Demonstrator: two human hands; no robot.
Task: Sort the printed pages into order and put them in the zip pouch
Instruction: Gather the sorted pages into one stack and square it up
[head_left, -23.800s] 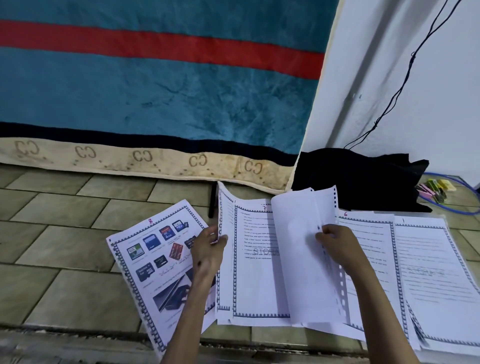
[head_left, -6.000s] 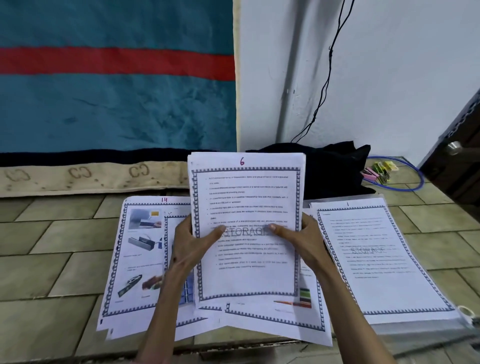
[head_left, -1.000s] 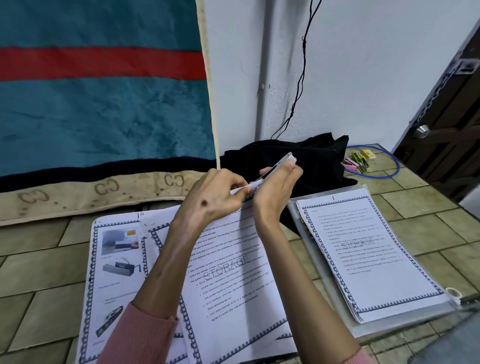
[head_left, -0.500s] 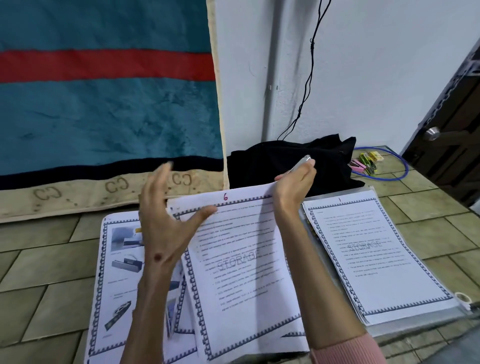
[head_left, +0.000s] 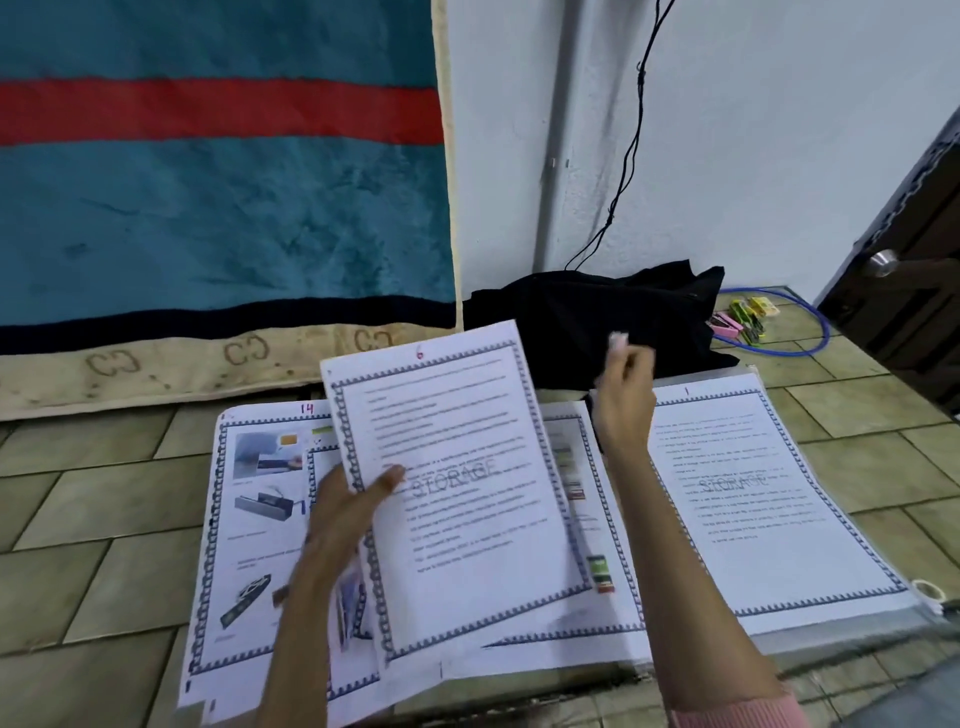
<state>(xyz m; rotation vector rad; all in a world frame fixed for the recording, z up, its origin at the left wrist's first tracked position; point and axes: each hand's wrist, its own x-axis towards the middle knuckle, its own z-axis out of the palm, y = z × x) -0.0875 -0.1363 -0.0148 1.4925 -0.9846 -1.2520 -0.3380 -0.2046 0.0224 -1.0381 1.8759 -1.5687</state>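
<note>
Printed pages with blue borders lie spread on the tiled floor. My left hand (head_left: 345, 514) grips the left edge of the page numbered 6 (head_left: 467, 499), thumb on top, lifting it tilted over other sheets. Page 14 (head_left: 260, 499), with pictures, lies to the left. The page numbered 1 (head_left: 753, 493) tops a stack at the right, lying on the clear zip pouch (head_left: 841, 631). My right hand (head_left: 623, 400) hovers blurred between pages 6 and 1, off the paper, fingers loosely curled with nothing seen in them.
A black cloth (head_left: 597, 312) lies against the white wall behind the pages. Coloured clips (head_left: 740, 318) sit inside a blue cable loop at the back right. A dark door (head_left: 914, 291) stands right. A teal blanket (head_left: 208, 208) hangs left. A small white ring (head_left: 927, 590) is by the pouch.
My right hand has let go of the top corner of page 6 and drawn rightward. My left hand has dropped from the air and taken hold of the page's left edge.
</note>
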